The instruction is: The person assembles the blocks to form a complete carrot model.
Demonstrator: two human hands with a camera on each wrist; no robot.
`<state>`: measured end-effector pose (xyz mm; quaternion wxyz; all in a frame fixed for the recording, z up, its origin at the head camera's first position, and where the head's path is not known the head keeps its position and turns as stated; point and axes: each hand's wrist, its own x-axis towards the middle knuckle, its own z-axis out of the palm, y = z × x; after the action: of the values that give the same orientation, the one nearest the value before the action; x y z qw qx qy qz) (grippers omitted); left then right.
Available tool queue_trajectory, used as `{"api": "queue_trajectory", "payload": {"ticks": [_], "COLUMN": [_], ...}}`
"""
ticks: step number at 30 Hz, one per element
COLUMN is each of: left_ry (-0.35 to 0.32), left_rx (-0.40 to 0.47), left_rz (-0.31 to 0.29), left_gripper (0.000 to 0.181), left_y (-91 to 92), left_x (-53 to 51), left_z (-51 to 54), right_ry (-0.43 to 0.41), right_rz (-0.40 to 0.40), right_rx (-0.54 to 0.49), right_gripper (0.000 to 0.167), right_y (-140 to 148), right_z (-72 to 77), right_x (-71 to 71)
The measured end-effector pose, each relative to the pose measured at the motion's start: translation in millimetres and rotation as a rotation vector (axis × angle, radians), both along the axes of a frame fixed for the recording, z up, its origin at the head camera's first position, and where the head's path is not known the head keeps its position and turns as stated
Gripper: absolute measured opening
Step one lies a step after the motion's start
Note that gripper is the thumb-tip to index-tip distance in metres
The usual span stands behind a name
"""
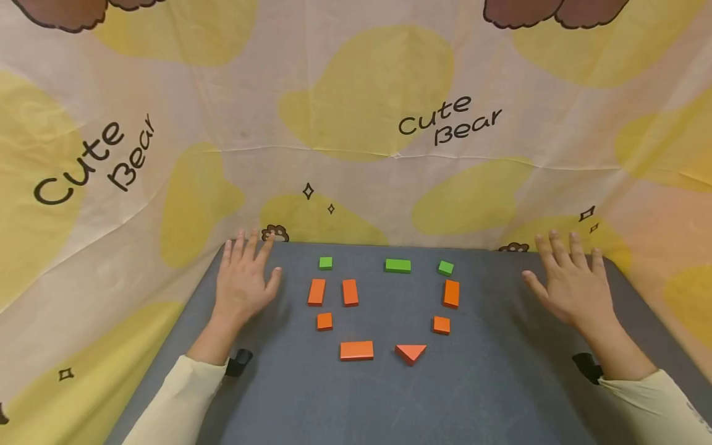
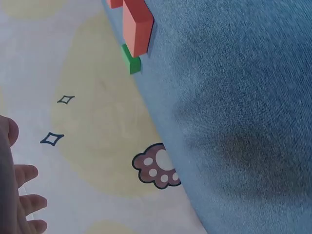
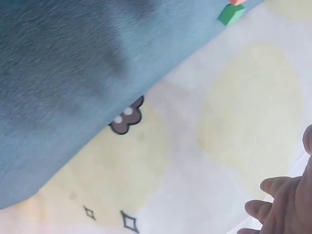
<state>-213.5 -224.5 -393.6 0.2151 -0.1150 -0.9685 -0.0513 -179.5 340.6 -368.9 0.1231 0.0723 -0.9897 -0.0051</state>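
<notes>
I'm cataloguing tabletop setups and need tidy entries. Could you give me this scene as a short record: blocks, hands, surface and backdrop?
Green, far row: long green block, with two small green blocks either side
Orange: four oblong blocks, two small orange blocks, one triangular block
Left hand: fingers spread, holding nothing, left of the blocks
Right hand: fingers spread, holding nothing, right of the blocks
Table: dark grey in the head view
Backdrop: pale cloth, yellow patches, "Cute Bear" lettering

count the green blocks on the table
3, in the far row: small green block on the left, long green block between, second small green block on the right.
</notes>
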Motion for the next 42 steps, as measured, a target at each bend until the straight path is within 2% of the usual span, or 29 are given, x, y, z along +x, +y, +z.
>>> {"api": "queue_trajectory", "payload": {"ticks": [11,16,24,34,42], "left_ry": [0.025,0.038,-0.001,-0.109,-0.211], "left_rx": [-0.004,0.0,0.011,-0.012,0.016], "left_rz": [-0.045,-0.055,-0.076,-0.13,-0.166], "left_gripper": [0.065,0.065,0.067,0.066,0.066], "left_y": [18.4,24.3,35.7,44.2,43.9], "left_x": [-0.1,-1.6,-1.6,-5.4,-13.0], "left_z": [-0.1,-0.9,-4.7,-16.2,-28.3], "right_ry": [0.101,0.121,0.143,0.033,-0.058], "right_rz": [0.074,0.117,0.235,0.468,0.579], "right_rx": [-0.006,0.011,-0.018,-0.116,-0.123], "right_gripper": [0.072,0.073,0.072,0.068,0.066], "right_y": [-33.0,-51.3,-92.3,-152.8,-199.1], "right_z": [6.7,9.0,9.7,3.9,-10.8], "right_x": [-10.6,-17.3,-31.7,-50.0,-65.6]}}
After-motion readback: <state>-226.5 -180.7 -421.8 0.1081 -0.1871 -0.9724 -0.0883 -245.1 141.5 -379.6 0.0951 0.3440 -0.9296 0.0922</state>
